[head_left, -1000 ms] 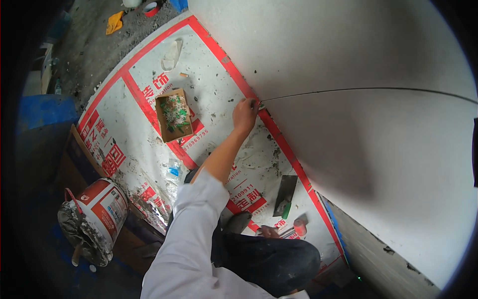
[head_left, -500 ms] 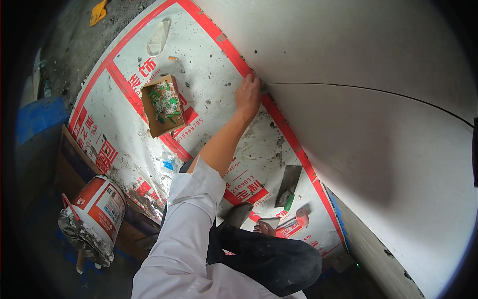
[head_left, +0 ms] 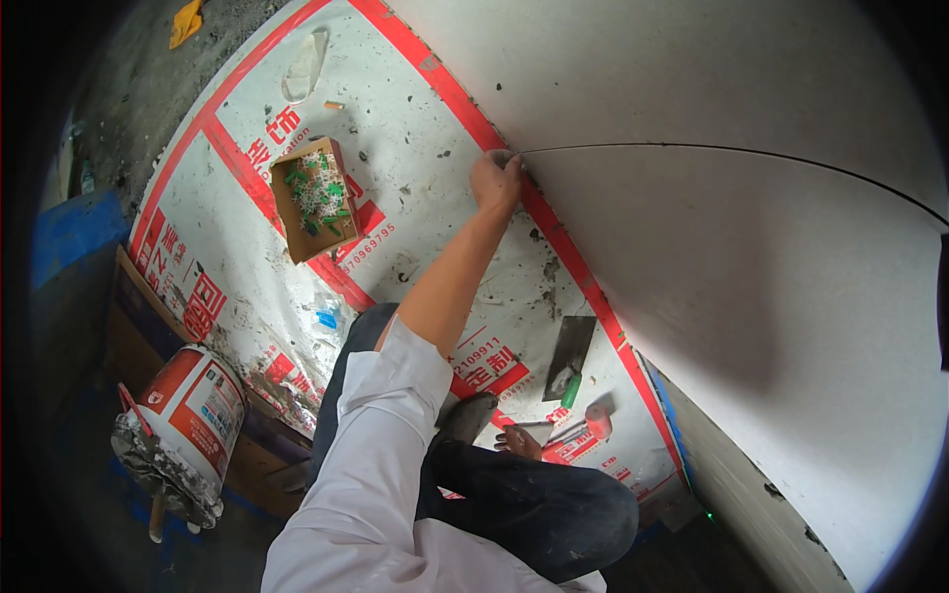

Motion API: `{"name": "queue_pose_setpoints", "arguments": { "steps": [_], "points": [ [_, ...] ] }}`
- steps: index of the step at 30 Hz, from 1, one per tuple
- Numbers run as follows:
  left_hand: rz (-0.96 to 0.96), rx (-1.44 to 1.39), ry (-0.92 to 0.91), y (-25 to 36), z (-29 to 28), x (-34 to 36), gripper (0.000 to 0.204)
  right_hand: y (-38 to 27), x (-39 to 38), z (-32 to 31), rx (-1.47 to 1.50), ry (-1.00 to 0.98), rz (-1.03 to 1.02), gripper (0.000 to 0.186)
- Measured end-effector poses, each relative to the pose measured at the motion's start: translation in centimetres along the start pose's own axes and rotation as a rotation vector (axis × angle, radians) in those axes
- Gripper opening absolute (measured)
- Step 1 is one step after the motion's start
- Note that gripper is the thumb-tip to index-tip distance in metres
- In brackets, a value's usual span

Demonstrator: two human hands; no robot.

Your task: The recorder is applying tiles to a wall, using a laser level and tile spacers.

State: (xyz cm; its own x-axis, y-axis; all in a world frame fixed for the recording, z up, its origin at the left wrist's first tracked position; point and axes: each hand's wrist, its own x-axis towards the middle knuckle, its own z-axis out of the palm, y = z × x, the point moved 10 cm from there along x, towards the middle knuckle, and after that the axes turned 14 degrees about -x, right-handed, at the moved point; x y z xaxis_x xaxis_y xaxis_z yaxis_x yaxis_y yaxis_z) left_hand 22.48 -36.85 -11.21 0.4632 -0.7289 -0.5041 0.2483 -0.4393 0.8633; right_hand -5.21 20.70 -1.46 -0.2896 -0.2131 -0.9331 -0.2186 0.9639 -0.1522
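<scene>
My left hand (head_left: 496, 178) reaches out to the foot of the wall, at the left end of the thin dark gap (head_left: 692, 145) between two large light grey tiles (head_left: 672, 247). Its thumb and fingers are pinched together there; anything between them is too small to make out. My right hand (head_left: 521, 442) shows only partly beyond my bent knee, low over the floor, fingers loosely apart and nothing seen in them. Beside it lie a grey metal blade (head_left: 540, 431) and a mallet with a reddish head (head_left: 598, 421). A flat trowel with a green handle (head_left: 570, 358) rests nearby.
A small cardboard box (head_left: 287, 222) of white cross spacers and green wedges sits on the red-and-white floor sheet (head_left: 415, 247). A mortar-smeared white and red bucket (head_left: 203, 405) stands at the left. Clear plastic (head_left: 304, 64) and a small tan stub (head_left: 334, 105) lie farther off.
My left hand stays at the wall by the tile gap, its wrist turned slightly and the thumb now showing. The whole view has shifted a little; the other things lie as before.
</scene>
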Motion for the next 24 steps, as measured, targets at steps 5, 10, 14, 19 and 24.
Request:
{"name": "queue_pose_setpoints", "arguments": {
  "steps": [5,10,14,19,24],
  "points": [
    [0.056,-0.021,0.025,0.3,-0.6,0.0,0.023,1.5,-0.1,0.1,0.048,0.037,0.016,0.053],
    [-0.033,-0.062,-0.017,0.2,0.3,-0.4,0.024,1.6,0.4,-0.1,0.082,0.043,0.021,0.054],
    [-0.008,-0.009,-0.004,-0.4,0.2,0.1,0.024,0.3,0.3,0.7,0.054,-0.014,0.011,0.052],
    [0.137,0.085,0.052,0.2,-1.1,0.6,0.024,-0.8,0.0,1.5,0.029,-0.026,-0.01,0.048],
    [0.007,0.028,-0.011,0.2,0.3,-0.6,0.025,-0.3,0.0,0.3,0.086,0.022,-0.007,0.046]
  ]
}}
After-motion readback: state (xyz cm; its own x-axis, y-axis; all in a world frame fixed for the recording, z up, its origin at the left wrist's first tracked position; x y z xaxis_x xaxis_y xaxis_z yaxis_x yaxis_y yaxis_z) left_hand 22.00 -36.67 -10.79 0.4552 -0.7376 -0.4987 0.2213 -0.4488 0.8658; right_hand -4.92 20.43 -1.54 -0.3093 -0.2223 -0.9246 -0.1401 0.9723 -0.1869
